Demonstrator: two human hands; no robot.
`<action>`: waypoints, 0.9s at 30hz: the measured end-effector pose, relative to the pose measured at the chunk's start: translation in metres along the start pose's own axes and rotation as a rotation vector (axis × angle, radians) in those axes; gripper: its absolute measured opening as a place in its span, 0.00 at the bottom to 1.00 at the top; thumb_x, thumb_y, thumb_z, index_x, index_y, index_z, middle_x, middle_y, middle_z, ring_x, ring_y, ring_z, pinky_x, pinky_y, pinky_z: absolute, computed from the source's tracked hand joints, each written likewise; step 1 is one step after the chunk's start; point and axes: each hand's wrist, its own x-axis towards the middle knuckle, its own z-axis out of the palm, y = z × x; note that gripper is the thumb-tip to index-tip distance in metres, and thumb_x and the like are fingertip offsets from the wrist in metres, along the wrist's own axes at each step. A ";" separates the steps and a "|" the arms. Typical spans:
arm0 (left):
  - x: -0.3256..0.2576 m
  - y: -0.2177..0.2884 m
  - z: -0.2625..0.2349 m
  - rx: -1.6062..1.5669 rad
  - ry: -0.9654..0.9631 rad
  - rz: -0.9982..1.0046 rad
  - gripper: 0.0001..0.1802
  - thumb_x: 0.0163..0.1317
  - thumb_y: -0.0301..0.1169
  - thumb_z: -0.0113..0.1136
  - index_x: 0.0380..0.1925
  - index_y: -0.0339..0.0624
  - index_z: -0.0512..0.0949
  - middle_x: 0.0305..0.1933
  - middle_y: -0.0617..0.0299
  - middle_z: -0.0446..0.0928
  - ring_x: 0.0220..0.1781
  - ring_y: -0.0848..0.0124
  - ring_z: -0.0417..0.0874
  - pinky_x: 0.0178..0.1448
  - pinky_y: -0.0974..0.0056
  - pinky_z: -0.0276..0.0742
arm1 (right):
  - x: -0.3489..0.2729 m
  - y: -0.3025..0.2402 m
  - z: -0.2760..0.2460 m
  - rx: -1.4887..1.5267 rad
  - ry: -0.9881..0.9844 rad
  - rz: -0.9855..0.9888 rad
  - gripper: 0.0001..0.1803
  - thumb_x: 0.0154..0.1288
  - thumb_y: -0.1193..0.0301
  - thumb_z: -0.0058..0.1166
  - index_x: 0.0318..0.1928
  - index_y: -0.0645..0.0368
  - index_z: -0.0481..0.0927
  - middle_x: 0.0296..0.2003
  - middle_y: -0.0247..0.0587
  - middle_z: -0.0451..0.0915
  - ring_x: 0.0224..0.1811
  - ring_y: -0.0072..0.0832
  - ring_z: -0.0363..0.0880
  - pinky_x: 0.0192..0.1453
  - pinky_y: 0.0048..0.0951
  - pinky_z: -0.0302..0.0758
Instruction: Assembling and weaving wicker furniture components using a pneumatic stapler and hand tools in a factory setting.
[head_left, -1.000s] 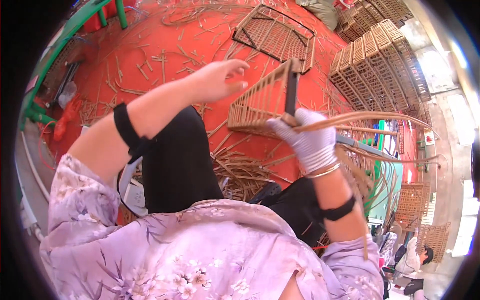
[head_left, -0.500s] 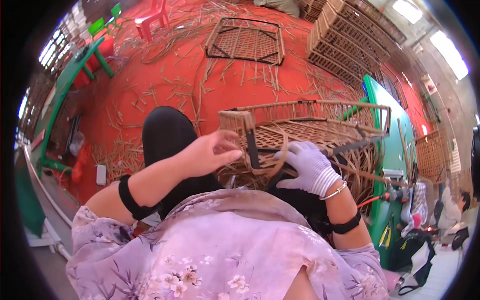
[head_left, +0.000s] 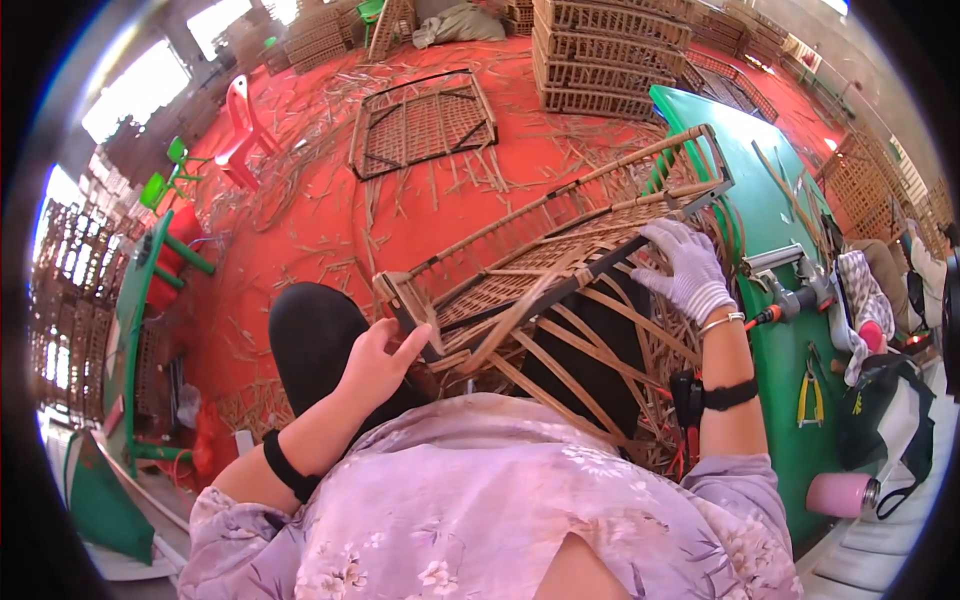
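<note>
The basket (head_left: 545,255) could tip if loose strips (head_left: 600,350) snag, my left hand (head_left: 385,358) wide at its left corner, the grip of my right hand (head_left: 684,268) unclear.

Basket (head_left: 545,215) btwn L fingers (head_left: 409,348) & R fingers (head_left: 662,234): tan-brown, open lattice weave, black bands on corner & rim. Glove (head_left: 695,275) over R fingers: pale lilac-white, ribbed stripes at cuff. Loose strips (head_left: 602,350) below R fingers: lt brown. Trouser leg (head_left: 312,335) just L of L fingers: plain black. Top (head_left: 450,470) below L & R fingers: lilac, white blossoms, dk purple leaf sprays. 2 armbands (head_left: 287,467) below same: black. Floor (head_left: 300,240) beyond L fingers: red. Table (head_left: 785,440) R of R fingers: green; pliers (head_left: 803,404) there: yellow handles; bottle (head_left: 838,495) lower R of R fingers: pink. Chair (head_left: 242,135) far beyond L fingers: red
</note>
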 end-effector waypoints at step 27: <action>0.056 -0.059 -0.079 0.002 0.226 0.136 0.20 0.64 0.40 0.60 0.23 0.37 0.66 0.22 0.69 0.60 0.26 0.81 0.61 0.29 0.69 0.60 | 0.050 -0.080 0.053 0.174 0.146 -0.263 0.24 0.42 0.45 0.67 0.23 0.52 0.77 0.22 0.36 0.73 0.29 0.38 0.74 0.40 0.39 0.69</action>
